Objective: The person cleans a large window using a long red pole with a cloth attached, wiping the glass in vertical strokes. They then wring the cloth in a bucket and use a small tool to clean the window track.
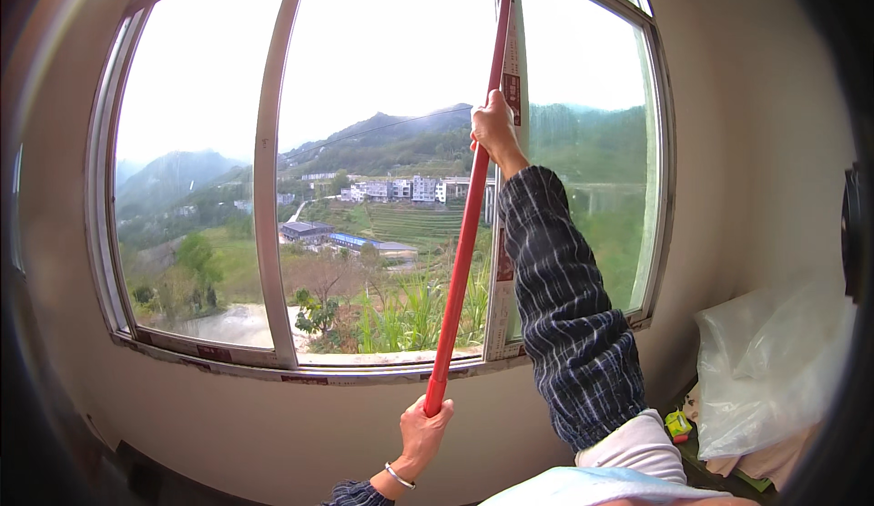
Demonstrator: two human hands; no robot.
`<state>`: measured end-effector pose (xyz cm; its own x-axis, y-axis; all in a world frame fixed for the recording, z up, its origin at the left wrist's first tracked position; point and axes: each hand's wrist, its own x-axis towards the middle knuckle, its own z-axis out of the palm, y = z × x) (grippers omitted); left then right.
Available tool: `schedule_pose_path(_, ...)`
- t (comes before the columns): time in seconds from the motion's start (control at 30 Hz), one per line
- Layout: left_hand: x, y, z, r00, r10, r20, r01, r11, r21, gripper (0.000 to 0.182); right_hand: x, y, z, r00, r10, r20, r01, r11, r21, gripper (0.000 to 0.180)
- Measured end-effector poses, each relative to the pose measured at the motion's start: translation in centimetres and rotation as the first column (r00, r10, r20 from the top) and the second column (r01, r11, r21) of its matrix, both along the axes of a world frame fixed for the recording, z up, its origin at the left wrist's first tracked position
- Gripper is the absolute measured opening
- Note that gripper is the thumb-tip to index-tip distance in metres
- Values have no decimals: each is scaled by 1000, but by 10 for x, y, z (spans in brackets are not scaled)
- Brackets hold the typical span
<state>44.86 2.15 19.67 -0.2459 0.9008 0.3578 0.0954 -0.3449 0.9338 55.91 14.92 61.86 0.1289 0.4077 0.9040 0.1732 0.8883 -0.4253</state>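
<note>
A long red pole (pixel 461 267) slants upward before the window, and its top end runs out of view. My left hand (pixel 423 429) grips the pole's thicker bottom end, below the sill; a silver bangle circles that wrist. Higher up, my right hand (pixel 496 127) is wrapped around the shaft, in front of the upright edge of the right window sash (pixel 509 246). A dark checked sleeve (pixel 570 301) covers the right arm. Whatever is fixed to the pole's far end is hidden from this view.
The sliding window's middle part stands open, beside a left glass pane (pixel 191 198) and a right glass pane (pixel 587 164). Below runs the window sill track (pixel 328 373). At lower right lie a clear plastic bag (pixel 765 376) and a small yellow-green package (pixel 678 424).
</note>
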Motion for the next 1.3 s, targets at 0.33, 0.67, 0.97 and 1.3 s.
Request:
schedule_pose_path(0.33,111,17,44,773,-633,40,634,770,-74,33,143,23,38,990,-140,20,139,990,35,8)
schedule_pose_path(0.67,154,2,43,714,-697,66,698,704,-128,33,186,5,33,884,-458,92,457,889,40,9)
schedule_pose_path(0.97,185,5,103,640,-755,143,769,631,-106,29,277,30,94,906,-417,-74,406,905,-129,20)
schedule_pose_path(1.3,128,-5,137,751,-628,205,635,772,37,18,246,49,121,968,-241,-71,248,961,126,13)
